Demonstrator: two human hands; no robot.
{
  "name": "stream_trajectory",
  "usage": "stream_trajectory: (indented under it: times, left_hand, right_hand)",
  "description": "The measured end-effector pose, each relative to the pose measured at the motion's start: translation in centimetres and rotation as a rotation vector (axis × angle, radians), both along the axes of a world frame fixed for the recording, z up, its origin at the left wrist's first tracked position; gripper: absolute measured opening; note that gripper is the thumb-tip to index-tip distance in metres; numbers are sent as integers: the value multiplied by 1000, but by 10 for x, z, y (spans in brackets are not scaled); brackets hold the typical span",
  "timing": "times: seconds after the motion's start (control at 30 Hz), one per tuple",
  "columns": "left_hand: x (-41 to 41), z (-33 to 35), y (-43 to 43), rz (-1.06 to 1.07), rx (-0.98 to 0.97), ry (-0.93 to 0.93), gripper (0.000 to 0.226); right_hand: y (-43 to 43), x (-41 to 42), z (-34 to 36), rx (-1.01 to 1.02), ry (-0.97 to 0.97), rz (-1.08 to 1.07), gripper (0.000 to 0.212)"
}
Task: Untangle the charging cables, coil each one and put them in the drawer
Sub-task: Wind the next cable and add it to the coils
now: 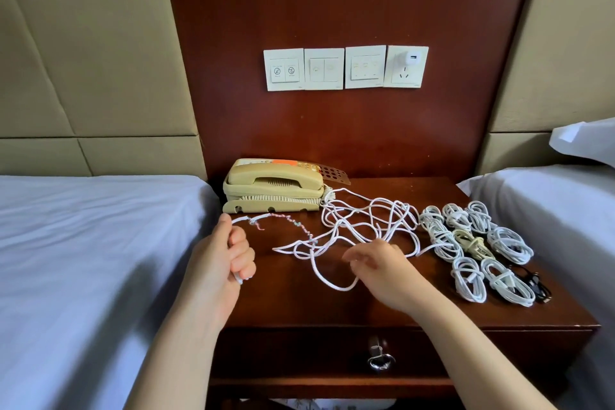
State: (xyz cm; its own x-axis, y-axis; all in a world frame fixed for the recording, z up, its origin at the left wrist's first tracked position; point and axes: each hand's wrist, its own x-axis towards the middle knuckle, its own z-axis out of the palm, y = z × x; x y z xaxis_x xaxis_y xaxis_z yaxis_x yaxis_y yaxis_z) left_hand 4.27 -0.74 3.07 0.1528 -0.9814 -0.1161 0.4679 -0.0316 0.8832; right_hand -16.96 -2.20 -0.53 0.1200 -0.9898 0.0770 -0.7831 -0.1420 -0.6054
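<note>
Two bare forearms (186,343) rise from the bottom edge over the closed drawer (299,353) of a dark wooden nightstand (289,303). The drawer's metal ring pull (381,359) hangs at 6 o'clock of the scene.

The left hand (229,253) is curled into a fist round a white cable (243,219). One end pokes out above the thumb, and a small loop shows below the little finger. From that fist the cable runs toward 3 o'clock, through a frayed stretch with coloured strands, into the tangle (362,226) at the middle of the top.

The right hand (379,263) hangs over the near edge of the tangle with its fingers loosely bent. A loop of cable curves under them, but blur hides whether they grip it.

At 3 o'clock of the tangle, several coiled cables (466,276) lie close together, a cream coil (471,243) among them. A black cable (535,280) lies at their outer edge.

At 11 o'clock of the tangle stands a beige telephone (276,186). White-sheeted beds (83,226) flank the nightstand at 9 and 3 o'clock. At 12 o'clock, switch plates (324,69) line the wall panel, and a charger (412,58) is plugged in at the right end.
</note>
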Motion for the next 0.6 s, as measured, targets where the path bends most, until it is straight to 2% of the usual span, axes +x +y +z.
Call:
stream_trajectory:
  times: [0.07,0.2,0.3,0.4,0.47,0.5,0.53,0.6]
  left_hand:
    - [-4,1,5,-42,-37,-53,47]
    - [-11,5,14,-181,-103,-191,47]
    - [-17,6,21,-282,-145,-300,47]
    - [-21,8,28,-341,-164,-373,47]
    - [-22,11,31,-358,-170,-387,48]
    - [-22,12,31,-360,-171,-389,48]
    - [-22,13,32,-360,-170,-388,48]
    - [-22,15,34,-368,-172,-393,48]
  right_hand:
    - [9,8,6,-137,11,14,27]
    - [30,25,26,-274,-386,113,25]
    - [42,35,35,-382,-548,176,18]
    - [40,33,37,-481,-466,81,15]
    - [33,25,34,-390,-365,16,10]
    - [30,20,32,-326,-345,-16,16]
    - [28,16,32,-289,-329,-58,33]
    - [29,11,33,-406,-240,-111,58]
